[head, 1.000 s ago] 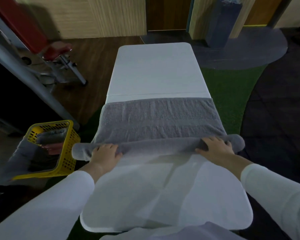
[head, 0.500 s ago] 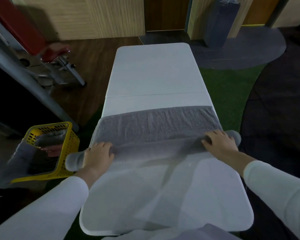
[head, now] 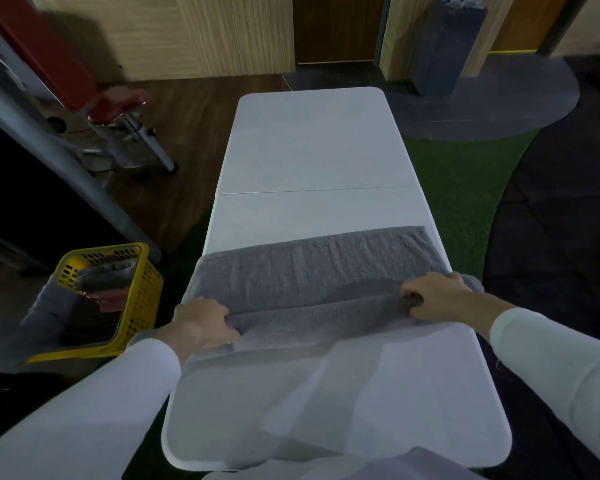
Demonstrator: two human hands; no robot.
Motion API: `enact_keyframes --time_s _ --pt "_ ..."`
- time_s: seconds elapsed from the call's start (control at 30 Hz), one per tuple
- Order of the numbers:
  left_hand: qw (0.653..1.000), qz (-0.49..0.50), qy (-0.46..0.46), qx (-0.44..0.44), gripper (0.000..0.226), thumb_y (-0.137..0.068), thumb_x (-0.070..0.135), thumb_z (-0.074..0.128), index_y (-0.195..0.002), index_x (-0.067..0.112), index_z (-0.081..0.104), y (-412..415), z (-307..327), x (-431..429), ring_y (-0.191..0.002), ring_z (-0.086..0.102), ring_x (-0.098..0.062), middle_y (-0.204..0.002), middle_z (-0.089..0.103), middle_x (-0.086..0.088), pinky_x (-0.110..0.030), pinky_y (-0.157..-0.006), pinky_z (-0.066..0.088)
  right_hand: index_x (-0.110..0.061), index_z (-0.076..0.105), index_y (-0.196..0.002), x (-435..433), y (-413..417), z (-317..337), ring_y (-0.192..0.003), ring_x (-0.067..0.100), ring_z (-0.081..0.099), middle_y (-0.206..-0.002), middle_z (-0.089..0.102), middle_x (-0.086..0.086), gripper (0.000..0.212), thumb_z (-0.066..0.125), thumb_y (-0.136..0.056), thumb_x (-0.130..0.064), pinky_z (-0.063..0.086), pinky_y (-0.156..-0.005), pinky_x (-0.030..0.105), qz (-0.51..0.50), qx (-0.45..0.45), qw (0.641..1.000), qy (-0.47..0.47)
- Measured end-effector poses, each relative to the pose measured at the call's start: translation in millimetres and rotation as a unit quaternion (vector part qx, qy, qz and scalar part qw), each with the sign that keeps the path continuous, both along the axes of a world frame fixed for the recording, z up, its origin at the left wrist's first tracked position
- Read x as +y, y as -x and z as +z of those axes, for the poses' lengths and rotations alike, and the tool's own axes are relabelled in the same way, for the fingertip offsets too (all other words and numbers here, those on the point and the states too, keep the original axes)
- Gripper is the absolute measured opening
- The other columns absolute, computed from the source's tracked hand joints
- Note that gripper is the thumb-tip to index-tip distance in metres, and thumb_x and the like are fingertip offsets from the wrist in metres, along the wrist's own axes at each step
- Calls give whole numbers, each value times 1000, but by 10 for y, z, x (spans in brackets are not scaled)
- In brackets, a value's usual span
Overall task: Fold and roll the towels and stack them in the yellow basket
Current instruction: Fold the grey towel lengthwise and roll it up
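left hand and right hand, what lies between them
Head view: only the rolled near edge of the grey towel runs from the left hand to the right hand.

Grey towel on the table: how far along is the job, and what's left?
Done: at least two rolled towels, one grey and one reddish, sit in the yellow basket. In hand: the left hand and right hand grip the rolled near edge of the grey towel on the white table. Left: the flat far part needs rolling up, then the roll goes into the basket.
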State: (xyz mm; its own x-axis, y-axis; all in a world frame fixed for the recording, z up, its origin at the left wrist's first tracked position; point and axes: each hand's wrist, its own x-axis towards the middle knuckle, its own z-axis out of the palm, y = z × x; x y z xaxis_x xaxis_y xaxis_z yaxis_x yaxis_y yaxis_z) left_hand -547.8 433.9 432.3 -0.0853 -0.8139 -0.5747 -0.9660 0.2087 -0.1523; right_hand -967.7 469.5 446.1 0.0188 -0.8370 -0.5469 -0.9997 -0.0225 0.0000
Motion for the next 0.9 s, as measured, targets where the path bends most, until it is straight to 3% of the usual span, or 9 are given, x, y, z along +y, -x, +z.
enact_keyframes --time_s 0.07,0.13,0.2,0.3,0.4,0.57,0.8,0.9 --pt "991 15 134 24 35 -89 51 49 -115 29 59 -12 -23 39 -120 47 -23 -123 53 0 -38 -86 44 -40 52 -109 -2 -31 -46 -121 24 47 -122 54 -6 19 56 -90 -39 34 -104 49 -8 26 993 113" --pt "971 30 219 87 34 -97 38 41 -125 25 56 -16 -109 93 -120 45 -25 -126 53 -3 -40 -86 45 -31 52 -129 -11 -105 -115 -128 28 44 -136 50 1 34 51 -97 -43 36 -105 49 -85 -35 975 204" --pt "974 46 183 123 43 -100 44 38 -138 24 46 -6 -193 174 -127 40 -26 -136 47 -3 -44 -90 45 -27 44 -142 -13 -165 -186 -137 30 36 -148 42 3 53 51 -96 -51 30 -111 51 -121 -91 977 154" --pt "987 14 153 57 70 -93 60 48 -148 23 28 6 -258 251 -133 35 -25 -145 37 -2 -43 -94 47 -27 30 -152 -20 -190 -293 -145 27 24 -157 30 0 73 60 -90 -51 22 -118 54 -56 -44 994 80" --pt "988 11 155 24 63 -93 52 52 -145 22 32 22 -247 214 -131 39 -25 -143 41 -3 -39 -94 48 -33 39 -146 -99 -191 -241 -139 25 34 -149 43 -4 56 56 -93 -39 32 -109 51 -46 0 994 103" --pt "994 31 100 26 48 -95 50 49 -135 23 45 76 -227 80 -132 35 -27 -138 40 -6 -42 -95 44 -36 55 -125 -173 -96 -83 -121 24 46 -126 58 -6 34 53 -92 -33 33 -103 52 -2 -10 999 40" --pt "993 -6 77 88 47 -93 44 51 -135 27 43 -51 -314 148 -129 32 -28 -136 39 -5 -41 -99 43 -42 59 -122 253 40 -115 -120 15 51 -122 61 -18 36 56 -87 -36 40 -102 46 15 -77 997 19" --pt "991 -29 78 105 48 -92 45 49 -137 28 42 -42 -364 185 -126 34 -27 -135 40 -5 -42 -103 39 -51 56 -107 448 145 -203 -113 10 55 -112 63 -22 27 57 -84 -38 45 -92 37 1 -105 994 -7"
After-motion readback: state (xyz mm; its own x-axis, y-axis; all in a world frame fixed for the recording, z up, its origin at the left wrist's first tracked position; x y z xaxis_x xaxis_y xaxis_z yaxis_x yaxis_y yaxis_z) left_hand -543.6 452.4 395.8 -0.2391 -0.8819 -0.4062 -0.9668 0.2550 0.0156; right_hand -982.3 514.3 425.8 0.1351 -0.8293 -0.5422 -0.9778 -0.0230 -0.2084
